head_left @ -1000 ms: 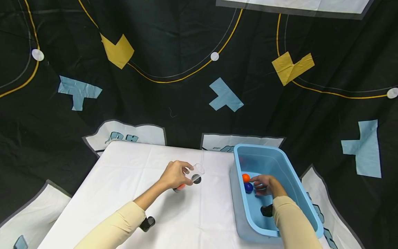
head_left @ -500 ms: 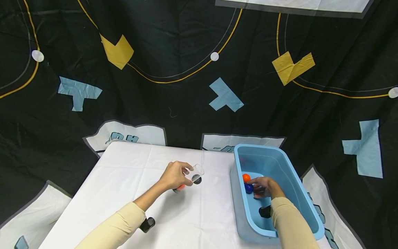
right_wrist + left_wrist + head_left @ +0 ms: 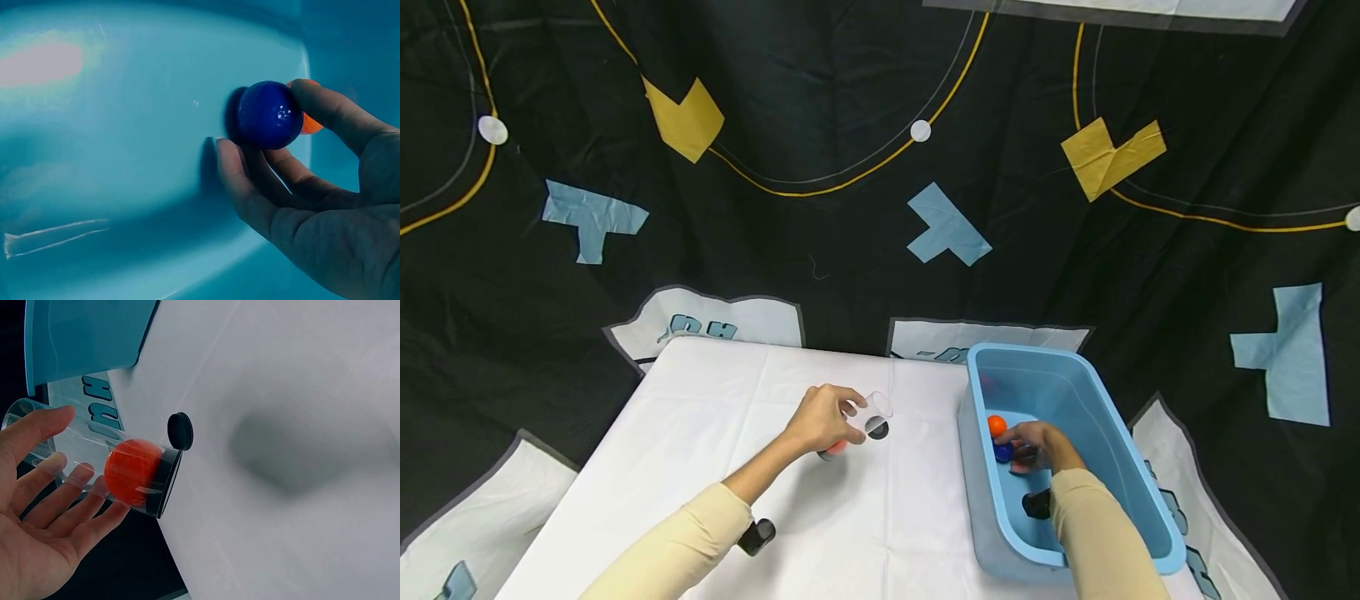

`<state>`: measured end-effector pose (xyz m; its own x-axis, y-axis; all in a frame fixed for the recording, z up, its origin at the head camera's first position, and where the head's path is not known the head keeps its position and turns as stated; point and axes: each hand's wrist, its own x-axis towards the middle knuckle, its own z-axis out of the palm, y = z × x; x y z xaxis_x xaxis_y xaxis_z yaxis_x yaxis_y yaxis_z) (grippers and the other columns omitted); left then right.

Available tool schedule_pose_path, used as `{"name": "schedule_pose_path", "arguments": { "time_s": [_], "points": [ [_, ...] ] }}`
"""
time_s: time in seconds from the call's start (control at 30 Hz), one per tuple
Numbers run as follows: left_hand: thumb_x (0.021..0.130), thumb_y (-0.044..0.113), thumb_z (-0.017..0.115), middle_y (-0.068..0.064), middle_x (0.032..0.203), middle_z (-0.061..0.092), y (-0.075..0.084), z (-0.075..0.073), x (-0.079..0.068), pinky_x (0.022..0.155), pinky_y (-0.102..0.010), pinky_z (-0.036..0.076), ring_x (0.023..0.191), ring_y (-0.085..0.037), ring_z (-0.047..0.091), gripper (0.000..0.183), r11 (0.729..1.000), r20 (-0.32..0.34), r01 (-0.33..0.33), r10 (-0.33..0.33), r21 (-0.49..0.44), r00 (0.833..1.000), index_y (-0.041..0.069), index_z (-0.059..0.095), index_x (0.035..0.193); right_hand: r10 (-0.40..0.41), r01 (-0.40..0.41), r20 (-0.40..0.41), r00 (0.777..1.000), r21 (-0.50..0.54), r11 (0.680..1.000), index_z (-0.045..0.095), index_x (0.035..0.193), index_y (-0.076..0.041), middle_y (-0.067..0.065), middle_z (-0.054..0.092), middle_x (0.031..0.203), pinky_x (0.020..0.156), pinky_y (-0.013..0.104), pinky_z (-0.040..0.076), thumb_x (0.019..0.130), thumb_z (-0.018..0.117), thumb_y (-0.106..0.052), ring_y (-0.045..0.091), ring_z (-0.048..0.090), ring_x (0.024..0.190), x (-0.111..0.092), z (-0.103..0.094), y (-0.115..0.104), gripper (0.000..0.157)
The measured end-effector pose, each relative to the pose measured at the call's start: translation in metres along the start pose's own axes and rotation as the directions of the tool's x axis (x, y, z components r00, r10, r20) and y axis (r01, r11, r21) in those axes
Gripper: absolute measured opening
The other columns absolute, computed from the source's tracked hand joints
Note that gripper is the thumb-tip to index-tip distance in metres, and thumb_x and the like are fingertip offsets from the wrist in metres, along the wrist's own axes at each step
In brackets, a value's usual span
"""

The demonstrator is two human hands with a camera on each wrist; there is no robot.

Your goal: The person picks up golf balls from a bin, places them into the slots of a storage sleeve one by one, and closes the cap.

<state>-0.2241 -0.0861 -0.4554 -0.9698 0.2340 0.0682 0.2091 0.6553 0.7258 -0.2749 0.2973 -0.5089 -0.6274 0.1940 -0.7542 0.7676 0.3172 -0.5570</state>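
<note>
My left hand (image 3: 820, 419) grips a clear plastic tube (image 3: 78, 434) above the white table, its mouth tilted up toward the right in the head view. An orange-red ball (image 3: 132, 472) sits inside, against the tube's black end cap (image 3: 165, 482). A loose round black cap (image 3: 877, 428) lies on the table beyond that hand. Down in the light blue bin (image 3: 1123, 467), my right hand (image 3: 1037, 446) has its fingers curled round a blue ball (image 3: 270, 115), one digit touching its upper side. An orange ball (image 3: 997, 425) lies close behind, partly covered in the right wrist view.
The bin's tall walls surround my right hand on the table's right side. White cloth covers the table (image 3: 700, 450). A black curtain (image 3: 820, 275) with taped shapes and cords hangs behind it. Both wrists carry small black devices.
My right hand has moved slightly left, and its fingers have come round the blue ball. The left hand keeps its hold on the tube, and the head view has shifted a little.
</note>
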Motion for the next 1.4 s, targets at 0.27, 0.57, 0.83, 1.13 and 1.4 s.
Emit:
{"name": "schedule_pose_path", "arguments": {
  "time_s": [0.27, 0.57, 0.83, 1.13, 1.4],
  "points": [
    [0.061, 0.011, 0.093, -0.009, 0.093, 0.078, -0.003, 0.000, 0.000, 0.077, -0.036, 0.056, 0.083, -0.016, 0.070, 0.042, 1.000, -0.006, 0.012, -0.012, -0.004, 1.000, 0.015, 0.078, 0.101, -0.023, 0.022, 0.022, 0.999, 0.035, 0.999, 0.043, 0.130, 0.012, 0.031, 0.053, 0.118, 0.090, 0.034, 0.059, 0.092, 0.068, -0.004, 0.030, 0.068, 0.088, 0.000, -0.001, 0.001, 0.049],
    [0.062, 0.010, 0.093, -0.007, 0.092, 0.078, -0.001, -0.002, 0.002, 0.077, -0.035, 0.056, 0.082, -0.015, 0.070, 0.042, 1.000, 0.002, 0.022, -0.022, -0.006, 1.000, 0.014, 0.078, 0.101, -0.061, 0.055, 0.113, 0.992, 0.056, 0.997, 0.039, 0.134, 0.011, 0.030, 0.049, 0.123, 0.092, 0.034, 0.057, 0.094, 0.065, -0.007, 0.033, 0.066, 0.098, -0.012, -0.015, 0.001, 0.051],
    [0.060, 0.009, 0.093, -0.005, 0.090, 0.077, -0.002, 0.000, 0.002, 0.077, -0.035, 0.056, 0.084, -0.018, 0.071, 0.042, 1.000, -0.001, 0.027, -0.027, -0.009, 1.000, 0.014, 0.079, 0.100, -0.124, 0.125, 0.160, 0.979, 0.003, 0.992, 0.044, 0.134, 0.008, 0.026, 0.059, 0.116, 0.093, 0.035, 0.057, 0.096, 0.067, -0.012, 0.032, 0.072, 0.097, -0.028, -0.027, -0.012, 0.049],
    [0.060, 0.009, 0.092, -0.008, 0.090, 0.078, -0.001, 0.001, 0.002, 0.076, -0.035, 0.056, 0.080, -0.015, 0.070, 0.042, 1.000, 0.000, -0.003, 0.003, 0.010, 1.000, 0.014, 0.079, 0.099, -0.188, 0.206, 0.214, 0.959, -0.065, 0.976, 0.046, 0.134, 0.010, 0.024, 0.065, 0.109, 0.085, 0.032, 0.060, 0.097, 0.064, -0.013, 0.024, 0.076, 0.082, -0.051, -0.038, -0.039, 0.047],
    [0.060, 0.009, 0.092, -0.002, 0.087, 0.076, 0.001, 0.003, 0.004, 0.075, -0.034, 0.056, 0.081, -0.015, 0.070, 0.042, 1.000, 0.004, 0.000, 0.000, 0.006, 1.000, 0.014, 0.078, 0.099, -0.281, 0.319, 0.242, 0.929, -0.135, 0.938, 0.036, 0.142, 0.011, 0.028, 0.063, 0.121, 0.089, 0.034, 0.058, 0.098, 0.065, -0.021, 0.022, 0.076, 0.084, -0.077, -0.043, -0.065, 0.062]
  ]
}}
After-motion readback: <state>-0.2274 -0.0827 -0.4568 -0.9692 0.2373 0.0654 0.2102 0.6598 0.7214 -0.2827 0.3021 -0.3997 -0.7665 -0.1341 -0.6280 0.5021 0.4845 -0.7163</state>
